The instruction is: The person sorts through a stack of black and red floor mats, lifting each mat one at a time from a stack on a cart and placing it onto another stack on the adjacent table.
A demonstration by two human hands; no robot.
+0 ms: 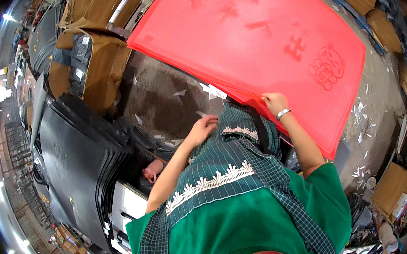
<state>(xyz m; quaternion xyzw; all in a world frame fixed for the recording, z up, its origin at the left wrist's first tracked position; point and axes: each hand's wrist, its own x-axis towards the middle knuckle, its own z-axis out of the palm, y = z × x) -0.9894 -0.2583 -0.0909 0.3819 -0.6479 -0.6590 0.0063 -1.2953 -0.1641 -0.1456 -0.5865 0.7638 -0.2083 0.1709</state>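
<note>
A large stack of red embossed mats (234, 39) spreads out in front of me, with raised lettering and a cartoon animal figure pressed into the top one. My right hand (275, 103), a silver bracelet at its wrist, is closed on the near edge of a red mat, thumb and fingers pinching it. To the left, my left hand (204, 128) hovers beside my dark green checked apron (219, 180), its fingers loosely stretched and nothing visible in them. White paper pieces (213, 90) show at the mats' near edge, between the two hands.
At my left stands a pile of black mats (80, 155). Behind it, an opened cardboard box (108, 70) holds dark wrapped items. Scraps of white litter lie on the concrete floor (160, 89). More cardboard (391, 189) and dark sheets line the right side. A pink object (153, 170) sits by my left forearm.
</note>
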